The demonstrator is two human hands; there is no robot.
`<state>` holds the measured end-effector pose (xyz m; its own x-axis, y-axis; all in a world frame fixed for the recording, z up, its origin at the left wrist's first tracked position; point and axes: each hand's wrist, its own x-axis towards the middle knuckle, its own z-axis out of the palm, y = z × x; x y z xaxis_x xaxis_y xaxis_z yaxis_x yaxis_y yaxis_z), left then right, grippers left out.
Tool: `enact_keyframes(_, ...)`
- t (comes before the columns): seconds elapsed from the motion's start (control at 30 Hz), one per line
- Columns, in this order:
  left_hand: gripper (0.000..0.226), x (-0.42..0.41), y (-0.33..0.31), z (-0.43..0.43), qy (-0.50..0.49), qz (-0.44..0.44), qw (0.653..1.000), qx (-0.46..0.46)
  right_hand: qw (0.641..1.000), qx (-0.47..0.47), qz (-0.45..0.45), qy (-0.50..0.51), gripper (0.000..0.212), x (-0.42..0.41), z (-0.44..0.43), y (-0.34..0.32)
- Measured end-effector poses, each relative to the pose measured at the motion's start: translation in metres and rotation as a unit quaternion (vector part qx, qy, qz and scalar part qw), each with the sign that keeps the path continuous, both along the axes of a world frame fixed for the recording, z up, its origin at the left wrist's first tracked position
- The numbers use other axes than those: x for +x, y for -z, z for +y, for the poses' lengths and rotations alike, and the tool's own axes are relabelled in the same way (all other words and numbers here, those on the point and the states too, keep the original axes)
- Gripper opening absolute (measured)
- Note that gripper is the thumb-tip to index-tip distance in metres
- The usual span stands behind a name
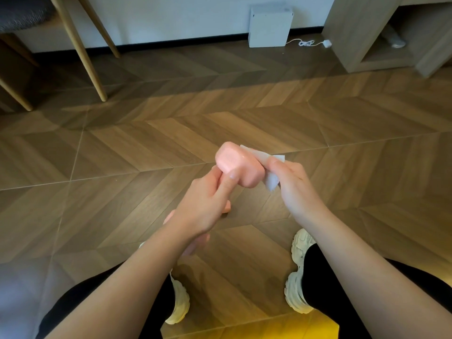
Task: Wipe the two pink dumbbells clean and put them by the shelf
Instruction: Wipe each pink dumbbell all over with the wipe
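I am seeing the left hand gripping the pink dumbbell by its handle at centre frame, raising one head toward twelve o'clock. This is letting the right hand, pinching a white wipe, rub its three o'clock side. The shelf is waiting at two o'clock.

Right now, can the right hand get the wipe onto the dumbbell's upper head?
Probably yes: the right hand holds the white wipe against the upper head of the pink dumbbell, and the left hand grips lower down, leaving that head mostly bare.
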<state>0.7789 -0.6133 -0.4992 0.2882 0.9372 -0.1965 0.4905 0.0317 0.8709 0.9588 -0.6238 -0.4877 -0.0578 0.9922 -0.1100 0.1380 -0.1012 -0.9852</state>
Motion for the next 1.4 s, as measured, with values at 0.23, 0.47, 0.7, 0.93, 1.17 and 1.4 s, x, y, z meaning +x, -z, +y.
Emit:
enact_keyframes(0.23,0.073,-0.011,0.002,0.009,0.182,0.293,0.928,0.14,0.989,-0.106,0.009,-0.103,0.028,0.004,0.004,0.003)
enact_keyframes(0.47,0.072,-0.023,0.004,0.018,0.185,0.354,0.886,0.235,0.967,-0.231,0.089,-0.06,0.028,-0.005,0.004,0.018)
enact_keyframes(0.7,0.049,-0.022,0.001,0.007,-0.046,0.16,0.945,0.283,0.938,-0.288,0.157,0.115,0.013,-0.018,0.005,0.018)
enact_keyframes(0.93,0.07,-0.006,-0.022,0.021,-0.154,-0.266,0.92,-0.242,0.934,-0.225,0.264,0.085,0.016,-0.026,0.005,-0.005)
enact_keyframes(1.17,0.028,0.007,-0.027,0.028,-0.385,-0.525,0.719,-0.244,0.947,-0.228,0.221,0.043,0.058,-0.044,-0.009,0.0)
enact_keyframes(1.4,0.035,-0.004,-0.032,0.036,-0.419,-0.543,0.69,-0.231,0.994,-0.098,0.024,-0.041,0.044,-0.048,-0.01,-0.005)
